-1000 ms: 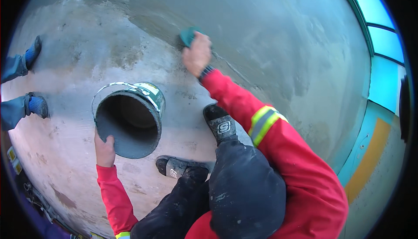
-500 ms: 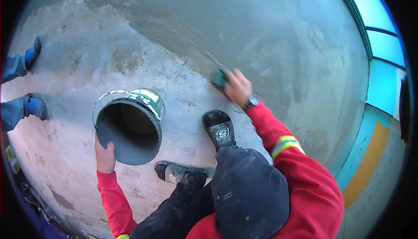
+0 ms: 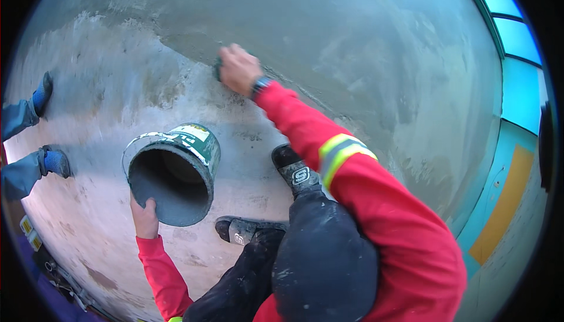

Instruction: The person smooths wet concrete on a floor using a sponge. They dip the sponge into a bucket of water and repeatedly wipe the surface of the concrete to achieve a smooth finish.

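My left hand grips the near left rim of a green bucket, thumb inside its mouth. The bucket is tilted with its opening toward me; grey residue coats the inside and white smears mark the label and rim. Away from it, my right hand, wearing a wristwatch, is closed on a dark green hand tool, mostly covered by the fingers. The tool is at the ragged edge where darker, wet-looking grey mortar meets the paler floor.
Another person's legs and blue shoes are at the left. My own feet in dark slides stand right of the bucket. Turquoise panels with an orange strip line the right side. Assorted items lie at the lower left.
My right hand has swept left and farther away with the green tool, along the mortar's edge. The bucket and my left hand have stayed nearly in place.
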`<state>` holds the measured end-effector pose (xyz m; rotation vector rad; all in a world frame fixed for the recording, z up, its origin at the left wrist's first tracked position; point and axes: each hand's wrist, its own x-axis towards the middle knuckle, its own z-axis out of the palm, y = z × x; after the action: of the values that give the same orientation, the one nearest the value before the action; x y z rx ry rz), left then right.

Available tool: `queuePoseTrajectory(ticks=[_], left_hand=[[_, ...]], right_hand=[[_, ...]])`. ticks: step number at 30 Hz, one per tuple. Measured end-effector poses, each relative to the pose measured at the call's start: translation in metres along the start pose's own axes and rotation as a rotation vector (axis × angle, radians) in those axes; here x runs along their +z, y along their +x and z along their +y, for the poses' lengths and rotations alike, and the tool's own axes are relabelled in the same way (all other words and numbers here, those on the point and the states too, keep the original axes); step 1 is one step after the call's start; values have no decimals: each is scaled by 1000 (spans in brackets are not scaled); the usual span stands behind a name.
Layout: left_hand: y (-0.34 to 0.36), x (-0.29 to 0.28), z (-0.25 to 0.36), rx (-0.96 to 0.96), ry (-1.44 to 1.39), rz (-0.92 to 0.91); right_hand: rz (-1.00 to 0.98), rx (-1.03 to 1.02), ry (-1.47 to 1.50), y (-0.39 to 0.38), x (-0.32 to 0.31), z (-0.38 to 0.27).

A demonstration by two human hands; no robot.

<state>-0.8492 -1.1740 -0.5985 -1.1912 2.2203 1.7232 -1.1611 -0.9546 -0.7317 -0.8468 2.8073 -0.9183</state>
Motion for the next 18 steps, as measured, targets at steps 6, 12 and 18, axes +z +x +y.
queuePoseTrajectory(ticks=[6, 12, 18], left_hand=[[2, -4, -9, -28, 39, 1], [2, -6, -7, 3, 35, -50], [0, -3, -14, 25, 22, -24]], right_hand=[[-37, -48, 11, -2, 0, 1], [-138, 314, -243, -200, -118, 95], [17, 419, -165, -250, -128, 109]])
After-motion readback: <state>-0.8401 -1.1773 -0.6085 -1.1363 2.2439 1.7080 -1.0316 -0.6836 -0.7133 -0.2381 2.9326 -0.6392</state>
